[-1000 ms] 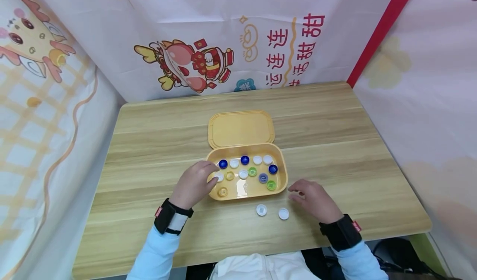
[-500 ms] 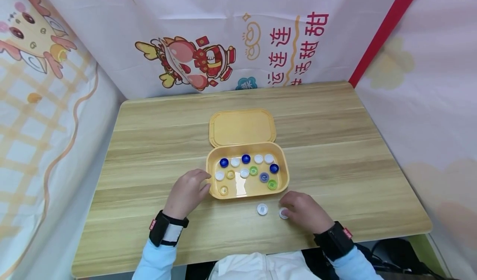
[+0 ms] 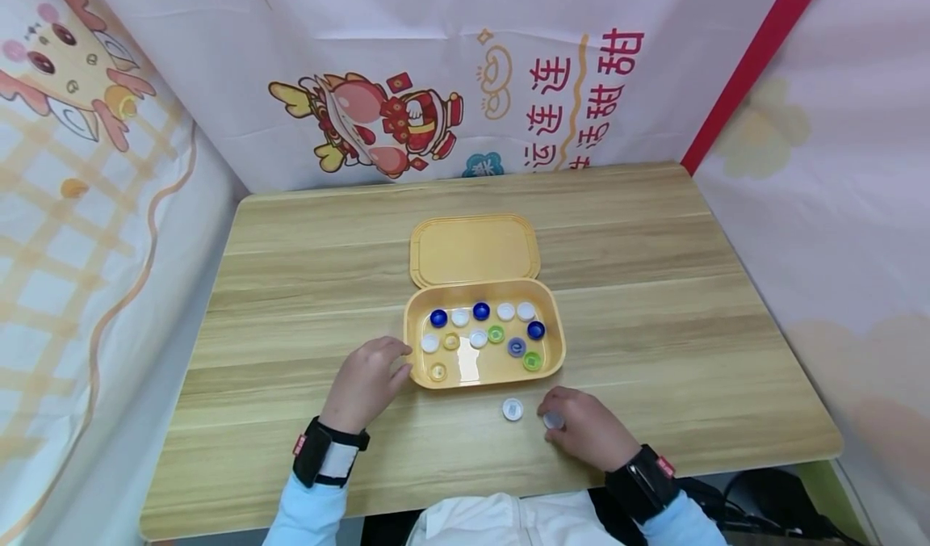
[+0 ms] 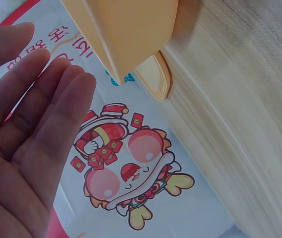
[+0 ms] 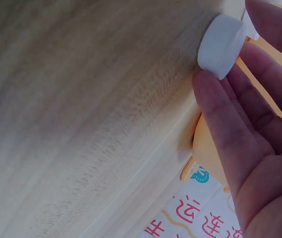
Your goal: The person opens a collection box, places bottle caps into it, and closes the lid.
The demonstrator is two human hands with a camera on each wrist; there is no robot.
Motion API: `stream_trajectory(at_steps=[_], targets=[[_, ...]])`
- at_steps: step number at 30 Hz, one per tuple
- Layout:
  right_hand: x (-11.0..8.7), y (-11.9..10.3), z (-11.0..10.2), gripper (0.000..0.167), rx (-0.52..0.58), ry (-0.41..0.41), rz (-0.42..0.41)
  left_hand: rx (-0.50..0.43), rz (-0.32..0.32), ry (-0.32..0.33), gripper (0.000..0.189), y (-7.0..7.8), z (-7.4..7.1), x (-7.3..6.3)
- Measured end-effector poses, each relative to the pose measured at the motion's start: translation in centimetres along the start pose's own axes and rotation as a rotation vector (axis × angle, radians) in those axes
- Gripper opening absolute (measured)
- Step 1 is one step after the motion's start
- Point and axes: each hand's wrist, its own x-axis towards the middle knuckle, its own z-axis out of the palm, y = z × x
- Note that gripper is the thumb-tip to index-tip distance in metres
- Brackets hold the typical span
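Observation:
In the head view, a shallow yellow plastic box (image 3: 465,385) holds several bottle caps in blue, white, green and yellow. The left hand (image 3: 366,384) rests beside the box's left edge, fingertips close to its rim. Seen from the left wrist, that hand (image 4: 31,119) has fairly straight fingers with nothing between them. In front of the box, the right hand (image 3: 590,429) curls its fingers and thumb round a white bottle cap (image 3: 554,421). From the right wrist, this cap (image 5: 221,47) sits at the fingertips, close over the table. Another white cap (image 3: 512,409) lies just left of that hand.
The yellow lid (image 3: 475,249) lies flat directly behind the box. A wood-grain table (image 3: 305,287) carries everything, with a printed white cloth (image 3: 407,29) hanging behind it and more cloth at both sides. The person's body is at the near edge.
The right hand moved left and inward to the right-hand loose cap and closed its fingers round it. The left hand drew back from inside the box to its left edge.

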Motion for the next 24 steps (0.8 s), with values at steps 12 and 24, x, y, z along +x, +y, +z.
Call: stream_trajectory(at_steps=[12, 24], targets=[[0.0, -0.1, 0.2, 0.026, -0.032, 0.024, -0.023, 0.005, -0.017, -0.005, 0.019, -0.3, 0.4, -0.5], [-0.1, -1.1, -1.2, 0.026, -0.026, 0.0, -0.037, 0.005, -0.03, -0.003, 0.016, -0.3, 0.2, -0.9]])
